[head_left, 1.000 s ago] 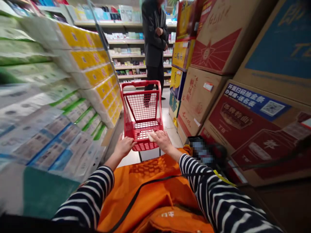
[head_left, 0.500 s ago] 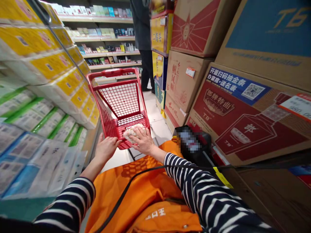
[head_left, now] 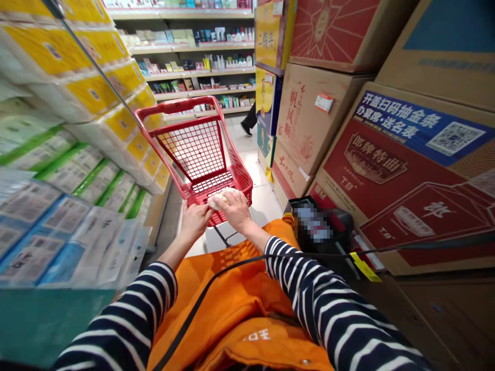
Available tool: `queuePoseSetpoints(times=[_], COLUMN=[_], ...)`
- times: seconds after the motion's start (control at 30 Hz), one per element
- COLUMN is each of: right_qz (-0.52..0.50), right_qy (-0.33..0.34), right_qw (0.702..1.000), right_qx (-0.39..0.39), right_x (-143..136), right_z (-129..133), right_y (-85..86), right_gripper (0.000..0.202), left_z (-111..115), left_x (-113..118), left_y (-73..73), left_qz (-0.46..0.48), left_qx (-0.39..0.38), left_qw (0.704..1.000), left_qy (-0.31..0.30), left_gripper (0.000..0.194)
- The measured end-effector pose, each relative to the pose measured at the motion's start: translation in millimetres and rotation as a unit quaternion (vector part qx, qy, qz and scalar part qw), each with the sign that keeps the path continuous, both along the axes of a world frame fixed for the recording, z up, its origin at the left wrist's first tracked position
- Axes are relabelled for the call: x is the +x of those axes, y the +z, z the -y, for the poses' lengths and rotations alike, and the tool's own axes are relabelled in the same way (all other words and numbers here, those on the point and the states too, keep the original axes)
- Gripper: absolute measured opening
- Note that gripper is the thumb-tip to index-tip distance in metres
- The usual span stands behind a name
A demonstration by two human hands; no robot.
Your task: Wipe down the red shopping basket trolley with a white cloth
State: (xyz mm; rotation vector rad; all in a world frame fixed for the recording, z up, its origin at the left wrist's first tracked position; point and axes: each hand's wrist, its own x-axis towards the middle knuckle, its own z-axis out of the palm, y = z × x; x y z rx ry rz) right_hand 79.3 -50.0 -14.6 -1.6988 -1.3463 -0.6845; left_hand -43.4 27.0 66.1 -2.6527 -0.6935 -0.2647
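A red plastic shopping cart (head_left: 191,149) with grid walls stands in front of me in the aisle. My left hand (head_left: 195,222) is closed on the cart's near rim, its fingertips close to the cloth. My right hand (head_left: 235,210) presses a pale, crumpled cloth (head_left: 217,199) against the same rim, fingers bent over it. The two hands are side by side, almost touching. Part of the cloth and the rim beneath it are hidden by my right hand.
Yellow-and-white tissue packs (head_left: 112,129) are stacked on the left, above green-edged packs (head_left: 93,180). Cardboard cartons (head_left: 309,118) tower on the right, with a black device (head_left: 313,221) beside them. Goods-filled shelves (head_left: 193,49) stand behind. A person's foot (head_left: 246,128) shows past the cartons.
My left hand has slid right along the rim, up to the cloth. My right hand has shifted slightly right with the cloth. The person in the background has mostly gone behind the cartons.
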Motion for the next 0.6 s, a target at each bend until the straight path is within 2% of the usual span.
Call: queuePoseSetpoints(times=[0.07,0.17,0.3,0.37,0.53,0.6], right_qz=[-0.009,-0.042,-0.057,-0.05,-0.003,0.003], right_qy=[-0.006,-0.029,-0.054,-0.047,0.005,-0.002], right_qw=[1.0,0.998,0.997,0.997,1.0,1.0], right_qx=[-0.007,-0.023,-0.029,-0.023,0.014,0.017], right_x=[12.1,45.1,78.6,77.3,46.1,47.5], right_z=[2.2,14.5,26.2,21.8,0.9,-0.6], right_y=[-3.3,-8.8,-11.9,-13.2,-20.7,-23.0], right_gripper=[0.033,0.033,0.034,0.034,0.038,0.037], left_z=[0.9,-5.9,-16.9,-16.7,-5.7,-3.0], left_x=[-0.7,-6.9,-13.4,-9.7,12.5,17.2], left_y=[-0.8,-0.7,-1.3,-3.2,-8.2,-7.0], left_qz=[-0.001,-0.007,0.018,0.017,0.031,0.031], left_qx=[-0.01,-0.032,-0.011,-0.001,-0.018,-0.017], left_qw=[1.0,0.999,0.997,0.997,0.997,0.997], left_qy=[-0.004,-0.041,-0.068,-0.072,-0.068,-0.07], left_gripper=[0.032,0.03,0.029,0.023,0.019,0.019])
